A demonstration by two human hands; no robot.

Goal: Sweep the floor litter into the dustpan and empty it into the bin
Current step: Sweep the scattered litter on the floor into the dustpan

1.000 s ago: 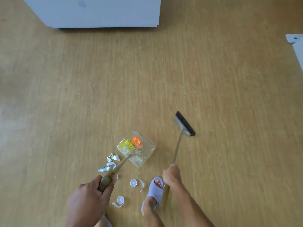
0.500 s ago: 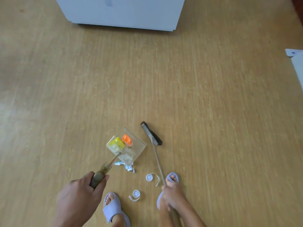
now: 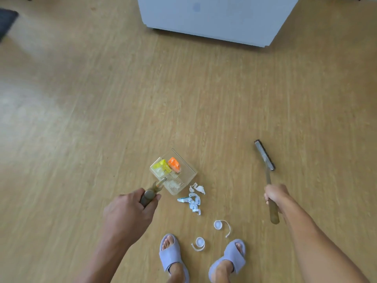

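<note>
A clear plastic dustpan (image 3: 190, 170) sits on the wooden floor, holding an orange piece (image 3: 174, 164), a yellow piece (image 3: 162, 165) and pale scraps. My left hand (image 3: 130, 209) grips its brown handle. Just right of the pan's mouth lie crumpled white and blue paper scraps (image 3: 193, 200). Two white bottle caps with torn rings lie nearer my feet, one cap (image 3: 217, 225) ahead of the other cap (image 3: 200, 242). My right hand (image 3: 274, 195) grips the handle of a small broom whose dark head (image 3: 264, 155) is out to the right, away from the litter.
A white cabinet (image 3: 214, 17) stands at the back. My feet in lilac slippers (image 3: 170, 254) (image 3: 231, 256) are at the bottom centre. A dark object (image 3: 6, 21) is at the far left edge. Wooden floor stretches all around.
The broom head has swung from beside the dustpan out to the right. The paper scraps now lie to the right of the pan. The view has shifted left.
</note>
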